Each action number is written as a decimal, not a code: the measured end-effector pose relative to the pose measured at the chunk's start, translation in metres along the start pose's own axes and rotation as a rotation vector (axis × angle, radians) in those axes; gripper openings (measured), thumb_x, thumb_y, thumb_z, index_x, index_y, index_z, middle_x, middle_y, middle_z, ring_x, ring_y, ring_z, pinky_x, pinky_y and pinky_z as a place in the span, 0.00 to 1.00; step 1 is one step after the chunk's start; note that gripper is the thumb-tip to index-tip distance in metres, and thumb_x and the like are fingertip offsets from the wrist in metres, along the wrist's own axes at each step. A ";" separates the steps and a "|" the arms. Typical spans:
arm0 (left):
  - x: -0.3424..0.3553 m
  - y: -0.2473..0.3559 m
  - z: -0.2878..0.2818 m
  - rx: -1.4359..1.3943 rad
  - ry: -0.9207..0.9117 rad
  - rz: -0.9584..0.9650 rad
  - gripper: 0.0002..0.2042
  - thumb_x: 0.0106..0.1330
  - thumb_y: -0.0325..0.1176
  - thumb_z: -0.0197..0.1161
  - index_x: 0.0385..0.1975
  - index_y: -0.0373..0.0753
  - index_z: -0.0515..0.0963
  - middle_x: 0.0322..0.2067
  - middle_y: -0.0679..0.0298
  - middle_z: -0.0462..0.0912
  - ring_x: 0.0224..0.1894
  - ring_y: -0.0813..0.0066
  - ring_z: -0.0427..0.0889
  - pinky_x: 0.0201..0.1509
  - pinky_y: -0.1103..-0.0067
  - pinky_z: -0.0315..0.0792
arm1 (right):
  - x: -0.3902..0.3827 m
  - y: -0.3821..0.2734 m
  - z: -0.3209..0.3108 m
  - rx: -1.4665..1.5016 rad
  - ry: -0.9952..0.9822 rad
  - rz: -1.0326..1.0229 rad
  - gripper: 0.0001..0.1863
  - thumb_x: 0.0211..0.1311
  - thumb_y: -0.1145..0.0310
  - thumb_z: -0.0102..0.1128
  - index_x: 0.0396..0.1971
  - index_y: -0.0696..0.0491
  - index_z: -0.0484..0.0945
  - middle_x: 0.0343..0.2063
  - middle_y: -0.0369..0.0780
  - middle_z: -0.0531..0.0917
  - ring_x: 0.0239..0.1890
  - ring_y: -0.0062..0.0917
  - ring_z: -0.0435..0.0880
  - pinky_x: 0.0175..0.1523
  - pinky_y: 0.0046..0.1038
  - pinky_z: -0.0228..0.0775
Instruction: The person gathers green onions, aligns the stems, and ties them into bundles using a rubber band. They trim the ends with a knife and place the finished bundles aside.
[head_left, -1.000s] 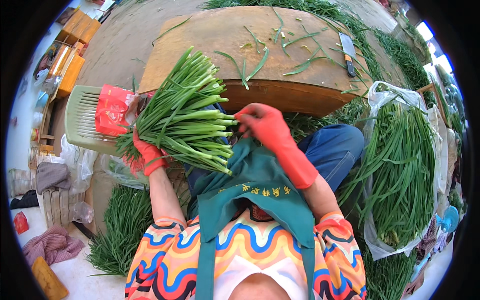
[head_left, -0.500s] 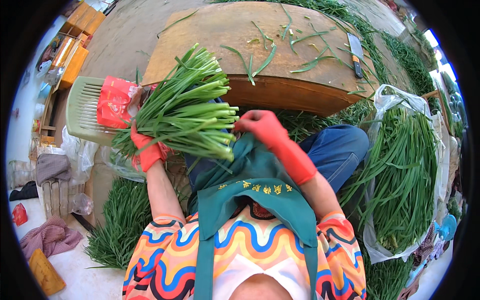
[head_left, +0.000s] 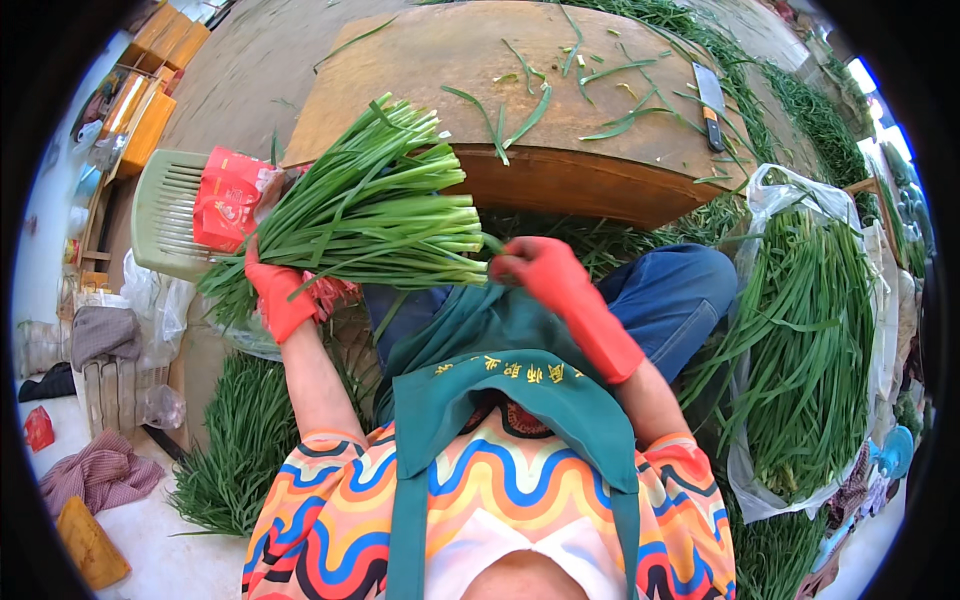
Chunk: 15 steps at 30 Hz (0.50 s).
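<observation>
My left hand [head_left: 282, 292], in a red rubber glove, is closed round a thick bunch of long green leafy stalks [head_left: 370, 215], their pale cut ends pointing right. My right hand [head_left: 540, 280], gloved alike, is curled beside those ends, pinching a thin green leaf [head_left: 494, 242] that mostly hides behind the fingers. Both are above the dark teal apron [head_left: 470, 335] over my lap. Just left of the bunch, a red paper packet [head_left: 223, 200] sits on a pale green slatted plastic piece [head_left: 160, 215].
A low wooden table [head_left: 420, 80] in front carries leaf scraps and a cleaver [head_left: 708, 95]. A plastic bag full of greens [head_left: 800, 350] stands at my right; another pile [head_left: 240, 460] lies at lower left. Orange boxes [head_left: 150, 120] line the left side.
The bunch has tilted, its cut ends now pointing more to the right. My right hand has shifted right and a little down, with a green leaf showing at its fingers.
</observation>
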<state>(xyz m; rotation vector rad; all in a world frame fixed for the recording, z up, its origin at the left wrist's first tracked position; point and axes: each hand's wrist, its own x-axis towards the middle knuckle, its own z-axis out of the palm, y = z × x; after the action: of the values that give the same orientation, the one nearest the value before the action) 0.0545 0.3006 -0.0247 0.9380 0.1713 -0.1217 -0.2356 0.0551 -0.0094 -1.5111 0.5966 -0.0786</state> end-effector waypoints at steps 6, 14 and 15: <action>-0.003 0.003 -0.003 0.099 -0.023 0.044 0.21 0.62 0.42 0.43 0.46 0.31 0.71 0.45 0.51 0.75 0.46 0.56 0.75 0.52 0.64 0.68 | -0.011 -0.012 -0.033 -0.415 -0.195 0.048 0.28 0.52 0.62 0.59 0.52 0.57 0.64 0.32 0.39 0.81 0.29 0.24 0.79 0.36 0.23 0.70; 0.014 -0.003 -0.022 -0.008 -0.073 0.006 0.20 0.63 0.41 0.45 0.47 0.34 0.71 0.45 0.54 0.76 0.46 0.59 0.75 0.53 0.65 0.67 | -0.005 0.008 -0.023 -0.752 -0.051 0.145 0.08 0.51 0.65 0.55 0.29 0.52 0.79 0.21 0.37 0.81 0.22 0.23 0.80 0.32 0.28 0.72; 0.017 -0.009 -0.027 -0.009 -0.095 0.011 0.20 0.62 0.41 0.45 0.47 0.35 0.72 0.45 0.55 0.76 0.46 0.59 0.75 0.53 0.64 0.67 | 0.007 0.031 -0.054 -0.950 0.003 0.207 0.08 0.51 0.66 0.54 0.30 0.51 0.79 0.21 0.40 0.80 0.25 0.25 0.80 0.32 0.29 0.72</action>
<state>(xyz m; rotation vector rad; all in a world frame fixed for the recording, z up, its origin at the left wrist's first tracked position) 0.0671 0.3170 -0.0508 0.9221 0.0785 -0.1550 -0.2612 0.0058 -0.0382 -2.3433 0.8477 0.4194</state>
